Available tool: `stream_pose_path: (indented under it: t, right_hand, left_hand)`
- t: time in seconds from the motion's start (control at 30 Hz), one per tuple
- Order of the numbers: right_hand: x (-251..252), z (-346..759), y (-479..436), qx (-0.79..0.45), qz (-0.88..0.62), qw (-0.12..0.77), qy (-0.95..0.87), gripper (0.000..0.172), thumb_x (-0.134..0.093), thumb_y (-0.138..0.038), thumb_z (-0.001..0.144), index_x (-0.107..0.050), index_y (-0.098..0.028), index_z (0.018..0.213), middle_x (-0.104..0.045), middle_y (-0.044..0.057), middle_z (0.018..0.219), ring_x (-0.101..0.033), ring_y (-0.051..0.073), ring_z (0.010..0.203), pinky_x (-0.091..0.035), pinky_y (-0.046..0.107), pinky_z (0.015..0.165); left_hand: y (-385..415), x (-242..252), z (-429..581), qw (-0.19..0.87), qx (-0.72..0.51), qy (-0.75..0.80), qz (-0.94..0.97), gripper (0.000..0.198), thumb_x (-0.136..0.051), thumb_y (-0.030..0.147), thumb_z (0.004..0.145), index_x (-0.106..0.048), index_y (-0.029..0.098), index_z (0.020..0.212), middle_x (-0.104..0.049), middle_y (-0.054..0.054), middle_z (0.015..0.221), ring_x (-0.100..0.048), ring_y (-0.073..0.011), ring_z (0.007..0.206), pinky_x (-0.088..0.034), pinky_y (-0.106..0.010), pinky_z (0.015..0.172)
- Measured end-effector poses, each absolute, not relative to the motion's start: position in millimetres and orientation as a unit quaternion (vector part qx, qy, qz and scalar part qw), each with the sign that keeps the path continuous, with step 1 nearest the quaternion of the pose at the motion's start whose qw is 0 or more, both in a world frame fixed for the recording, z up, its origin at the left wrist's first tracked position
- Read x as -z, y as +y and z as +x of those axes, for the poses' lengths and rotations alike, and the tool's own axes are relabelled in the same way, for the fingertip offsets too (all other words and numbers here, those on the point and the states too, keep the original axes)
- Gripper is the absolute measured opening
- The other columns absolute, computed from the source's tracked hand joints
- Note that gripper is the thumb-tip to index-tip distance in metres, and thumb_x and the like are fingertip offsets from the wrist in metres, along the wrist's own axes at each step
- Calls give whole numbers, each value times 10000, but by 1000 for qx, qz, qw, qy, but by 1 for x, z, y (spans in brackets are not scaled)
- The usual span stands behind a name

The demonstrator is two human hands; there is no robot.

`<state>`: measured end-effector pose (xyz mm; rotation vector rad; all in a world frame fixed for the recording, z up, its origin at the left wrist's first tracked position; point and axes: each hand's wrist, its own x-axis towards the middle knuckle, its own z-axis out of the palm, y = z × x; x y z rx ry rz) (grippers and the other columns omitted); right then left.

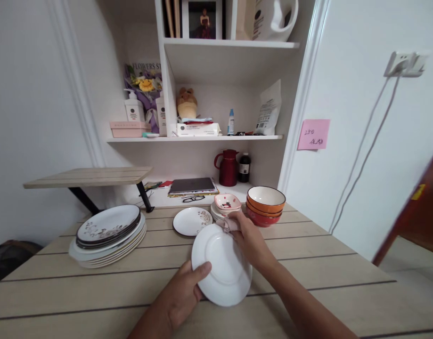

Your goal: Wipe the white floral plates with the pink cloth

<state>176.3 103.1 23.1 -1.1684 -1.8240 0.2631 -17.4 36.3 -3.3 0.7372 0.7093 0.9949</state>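
Note:
A white plate (pixel 221 259) is tilted up over the near part of the table, a raised ring showing on its face. My left hand (pixel 186 287) grips its lower left rim, thumb on the face and fingers behind. At the upper right rim, my right hand (pixel 246 235) is closed on a greyish-pink cloth (pixel 227 224) pressed against the plate. Just behind lies a flower-patterned oval plate (pixel 190 221) with a dark rim. Beside it, small bowls (pixel 227 202) with a pink rim sit on white dishes, partly hidden by my right hand.
Stacked plates (pixel 110 230) stand at the left under a raised wooden shelf (pixel 89 176). Orange and red bowls (pixel 265 202) are stacked at the right. Behind are eyeglasses (pixel 194 199), a laptop (pixel 192 185), a red jug (pixel 228 167) and a dark bottle (pixel 244 167).

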Motion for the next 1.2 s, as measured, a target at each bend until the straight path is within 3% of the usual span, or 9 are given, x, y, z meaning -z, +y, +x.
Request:
stream_pose_path:
  t: [0.13,0.4,0.6,0.8,1.07,1.2]
  right_hand:
    - [-21,175,101,-76,-498,445,-740,311,-444,-69,772,-600,-197,1008,-657,69,973,-566,227,931,-459,371,821]
    - [-30,147,78,-37,-356,386,-850,447,-427,-47,828,-621,-282,1155,-629,21,1237,-456,244,1231,-350,465,1033]
    - [-37,127,58,-58,-272,315,-908,325,-522,-103,843,-670,-297,1057,-655,-22,1205,-446,225,1255,-342,416,1055]
    - [-39,151,77,-38,-330,368,-868,430,-450,-75,864,-622,-310,1180,-607,9,1284,-466,223,1237,-353,463,1047]
    - [-13,181,105,-172,-433,413,-782,445,-476,-122,837,-577,-246,1253,-659,67,1202,-611,237,1088,-469,440,953]
    - [-2,165,104,-145,-407,445,-785,497,-460,-79,818,-569,-255,1270,-613,69,1281,-574,235,1163,-447,456,999]
  left_hand:
    - [34,3,-14,750,-464,322,344,383,-691,237,764,-624,118,1122,-713,-165,1080,-662,-277,983,-488,-399,872]
    - [30,1,-11,730,-472,328,369,350,-709,227,737,-628,119,1059,-733,-138,953,-672,-240,821,-493,-362,766]
    - [34,2,-10,737,-499,315,328,512,-764,141,649,-582,181,1126,-725,-80,997,-663,-229,918,-465,-365,875]
    - [32,3,-12,740,-476,331,343,384,-726,230,727,-628,101,1076,-732,-157,993,-679,-269,881,-498,-386,810]
    - [42,-6,-17,721,-581,293,240,647,-691,186,772,-457,144,1373,-688,-129,1177,-611,-244,1131,-414,-362,1046]
    - [46,-7,-21,717,-608,261,217,706,-672,174,785,-381,187,1429,-649,-116,1250,-596,-244,1157,-385,-372,1084]
